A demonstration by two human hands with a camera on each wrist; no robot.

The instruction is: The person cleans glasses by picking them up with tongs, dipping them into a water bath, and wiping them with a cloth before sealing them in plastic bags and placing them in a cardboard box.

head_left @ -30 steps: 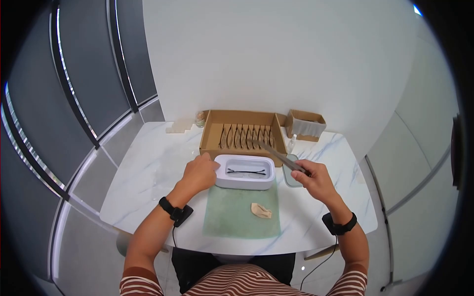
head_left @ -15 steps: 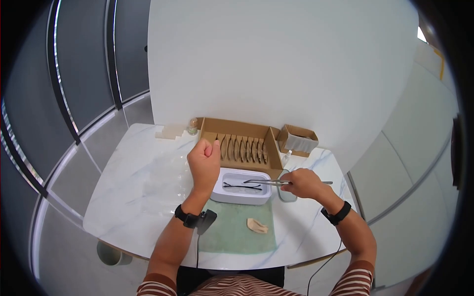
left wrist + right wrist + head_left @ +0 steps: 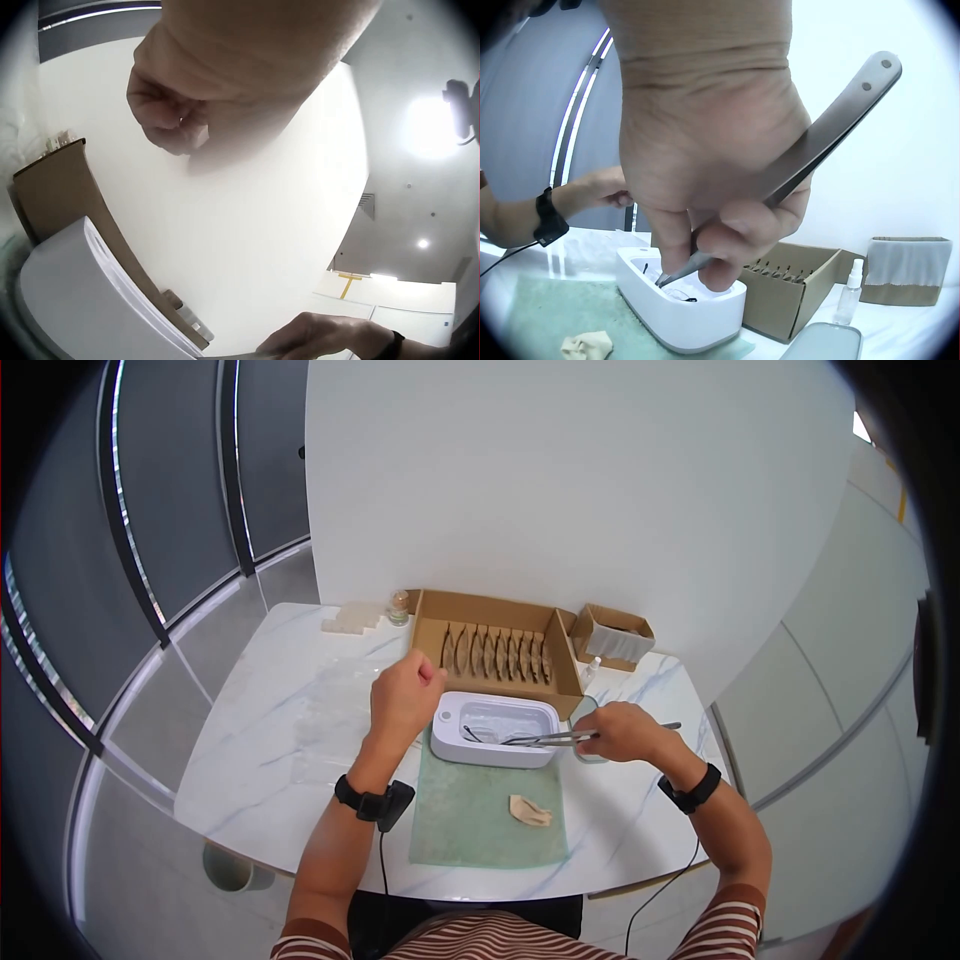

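Observation:
My right hand (image 3: 625, 732) grips long metal tweezers (image 3: 825, 135), their shank angled down to the left. The tips reach into the open basin of a white ultrasonic cleaner (image 3: 490, 756), right at a pair of dark-framed glasses (image 3: 472, 734). Parts of the frame show in the basin's clear liquid, and the tweezers overlap the rest. Raised by the cleaner's left end is my left hand (image 3: 405, 695), its fingers curled in a fist with nothing seen in it. Under the cleaner's front lies a green mat (image 3: 465, 830), with a crumpled beige cloth (image 3: 529, 811) on it.
Behind the cleaner stands a cardboard box (image 3: 490, 603) holding a row of several glasses. To its right are a smaller carton (image 3: 612, 637), a spray bottle (image 3: 849, 296) and a grey-green case (image 3: 825, 343). A small glass jar (image 3: 398, 608) stands at the back left.
My left hand has come off the cleaner's left end and risen into a fist. My right hand has turned and lowered the tweezers from above the box into the basin, onto the glasses.

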